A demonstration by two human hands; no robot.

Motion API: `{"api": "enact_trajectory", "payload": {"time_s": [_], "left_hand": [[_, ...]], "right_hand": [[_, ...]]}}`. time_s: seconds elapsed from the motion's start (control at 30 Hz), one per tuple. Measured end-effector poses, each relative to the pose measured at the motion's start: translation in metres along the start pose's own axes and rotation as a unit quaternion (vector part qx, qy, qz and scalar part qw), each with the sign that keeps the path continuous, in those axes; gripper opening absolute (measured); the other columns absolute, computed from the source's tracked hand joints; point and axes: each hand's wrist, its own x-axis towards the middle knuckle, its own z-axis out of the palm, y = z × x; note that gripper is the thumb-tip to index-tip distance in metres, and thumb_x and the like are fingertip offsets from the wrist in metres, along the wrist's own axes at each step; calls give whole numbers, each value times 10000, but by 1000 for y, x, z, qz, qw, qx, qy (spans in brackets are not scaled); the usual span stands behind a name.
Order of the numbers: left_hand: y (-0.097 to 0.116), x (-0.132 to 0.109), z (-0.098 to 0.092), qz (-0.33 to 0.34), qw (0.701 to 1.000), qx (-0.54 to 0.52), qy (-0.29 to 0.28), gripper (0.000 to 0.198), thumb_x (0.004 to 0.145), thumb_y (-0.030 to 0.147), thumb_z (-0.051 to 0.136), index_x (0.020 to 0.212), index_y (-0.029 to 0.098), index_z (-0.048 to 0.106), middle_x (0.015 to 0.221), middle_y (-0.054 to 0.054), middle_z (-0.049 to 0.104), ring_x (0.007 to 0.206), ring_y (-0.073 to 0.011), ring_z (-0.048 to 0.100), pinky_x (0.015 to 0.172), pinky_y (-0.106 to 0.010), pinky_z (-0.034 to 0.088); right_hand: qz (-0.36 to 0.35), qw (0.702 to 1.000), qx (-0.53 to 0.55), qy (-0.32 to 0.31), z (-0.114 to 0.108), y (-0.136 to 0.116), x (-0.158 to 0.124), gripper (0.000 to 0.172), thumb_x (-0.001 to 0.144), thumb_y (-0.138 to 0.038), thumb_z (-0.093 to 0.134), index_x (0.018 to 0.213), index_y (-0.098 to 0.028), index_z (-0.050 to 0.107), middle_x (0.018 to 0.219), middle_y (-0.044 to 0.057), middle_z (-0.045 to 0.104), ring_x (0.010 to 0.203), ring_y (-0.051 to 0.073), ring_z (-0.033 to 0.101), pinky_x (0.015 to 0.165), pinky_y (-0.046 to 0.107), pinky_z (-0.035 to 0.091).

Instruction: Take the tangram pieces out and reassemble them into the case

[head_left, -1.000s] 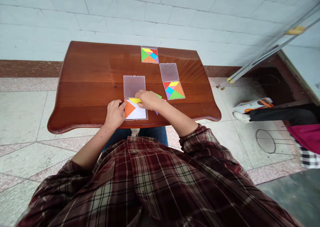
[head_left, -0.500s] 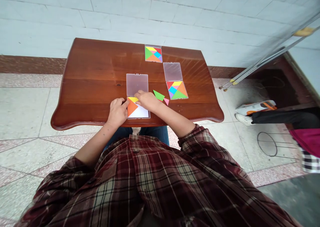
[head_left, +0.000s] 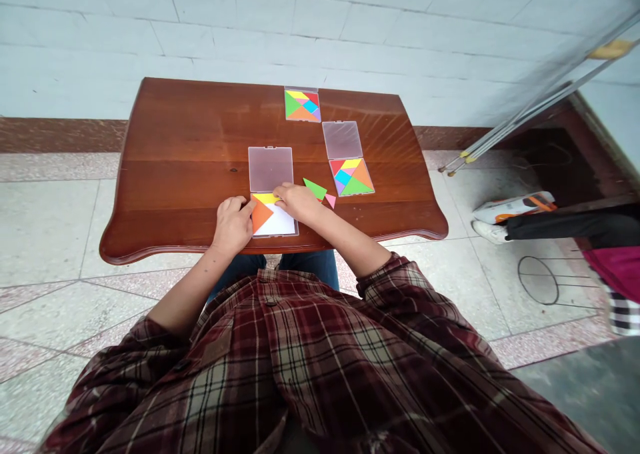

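Note:
An open tangram case lies near the table's front edge, its clear lid (head_left: 271, 167) folded back. In its white tray (head_left: 281, 223), an orange triangle (head_left: 261, 215) fills the left side and a yellow piece (head_left: 265, 199) lies along the top edge. My left hand (head_left: 233, 223) rests at the case's left edge, fingers curled against the upper left corner. My right hand (head_left: 300, 205) reaches over the upper right part, fingertips pressed at the yellow piece's right end and hiding that corner. Just right of it lie a green triangle (head_left: 314, 188) and a pink triangle (head_left: 331, 201).
A filled tangram case (head_left: 351, 177) with its lid (head_left: 343, 140) open lies to the right on the wooden table (head_left: 185, 147). Another filled case (head_left: 302, 105) is at the back edge. Crutches (head_left: 500, 134) lean at right, near a person's outstretched leg (head_left: 555, 227).
The yellow piece has shifted and now lies straighter along the tray's top edge, with my right fingertips still on it. My left hand stays at the case's edge. The view has shifted slightly.

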Motion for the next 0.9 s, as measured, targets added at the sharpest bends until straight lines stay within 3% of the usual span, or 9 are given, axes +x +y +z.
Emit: {"api": "enact_trajectory", "payload": {"time_s": [0.13,0.27,0.43,0.63,0.9], "left_hand": [[-2,0,1,-2,1000,-4,8,429,841,139,430,1202,165,659,1157,-153,600,1073,-294,516,973,-454,411],[-4,0,2,2,1000,-17,19,427,843,144,423,1198,178,658,1147,-154,604,1070,-301,517,968,-472,412],[-4,0,1,-10,1000,-27,13,428,845,151,430,1209,157,653,1162,-158,607,1089,-296,527,997,-456,408],[-4,1,2,-12,1000,-5,18,445,854,155,411,1239,122,632,1174,-171,618,1095,-307,532,999,-461,417],[-4,1,1,-24,1000,-7,13,440,876,186,396,1240,118,632,1184,-160,614,1120,-303,530,1012,-439,403]], "right_hand": [[37,996,54,53,-8,17,-16,215,950,-237,482,1060,-174,656,1067,88,658,953,201,603,729,281,388],[94,982,89,135,-11,53,-40,200,931,-206,461,961,-176,656,960,76,668,921,194,595,765,279,399],[163,968,100,161,-5,88,-61,184,894,-188,468,889,-187,652,904,66,682,870,198,595,739,282,398],[193,956,132,179,6,93,-69,143,868,-205,505,822,-196,640,924,62,683,807,186,591,684,274,391],[218,950,142,172,8,94,-74,131,860,-195,529,857,-193,661,916,61,685,840,193,604,723,282,411]]}}
